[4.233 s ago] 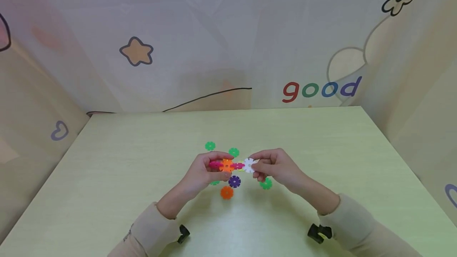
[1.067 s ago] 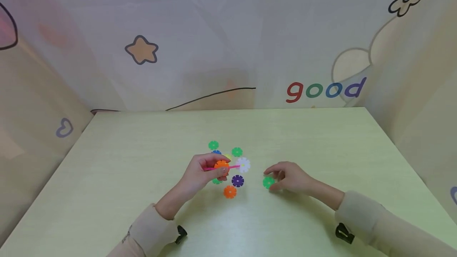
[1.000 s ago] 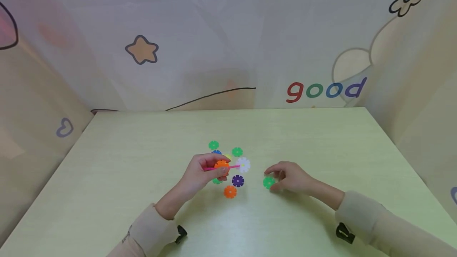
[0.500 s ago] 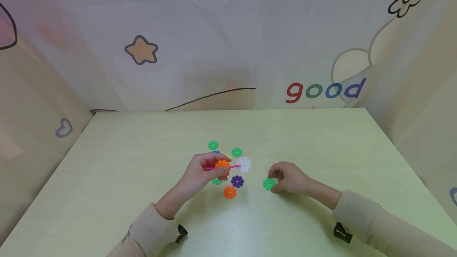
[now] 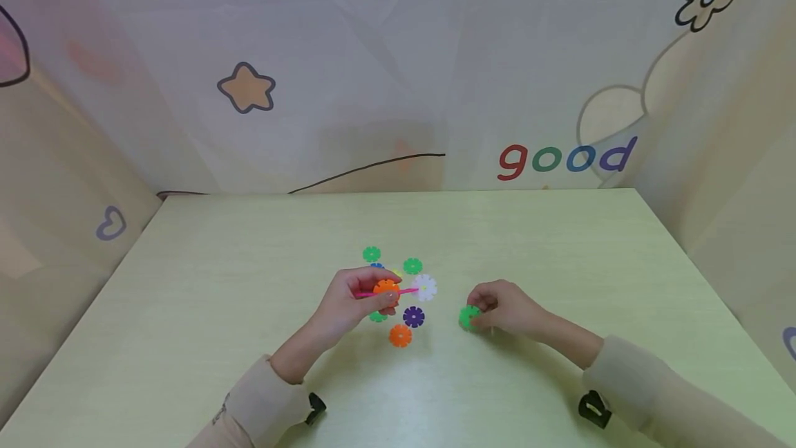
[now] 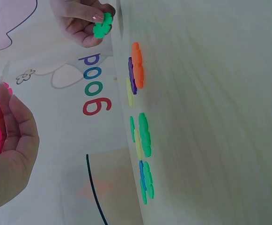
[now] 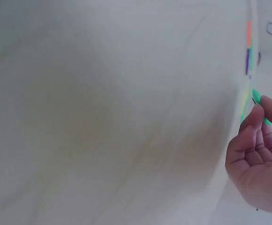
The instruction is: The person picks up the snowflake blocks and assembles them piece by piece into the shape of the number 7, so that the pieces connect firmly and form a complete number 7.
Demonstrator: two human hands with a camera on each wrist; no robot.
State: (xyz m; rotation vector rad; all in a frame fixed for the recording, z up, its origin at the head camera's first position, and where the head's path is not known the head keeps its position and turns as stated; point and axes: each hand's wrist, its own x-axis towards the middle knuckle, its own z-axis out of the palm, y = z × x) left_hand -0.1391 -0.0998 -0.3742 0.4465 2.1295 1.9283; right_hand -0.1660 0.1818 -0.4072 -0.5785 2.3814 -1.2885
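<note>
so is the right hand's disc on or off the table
Off: left wrist view shows the right hand pinching the disc above the table.

left hand (image 5: 347, 301), right hand (image 5: 511, 308): pinch grips

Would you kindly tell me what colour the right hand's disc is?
The notched disc is green, clearest in the left wrist view.

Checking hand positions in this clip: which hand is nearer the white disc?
Left. The left hand grips an orange disc just left of the white disc; the right hand is farther off, to its right, pinching a green disc.
</note>
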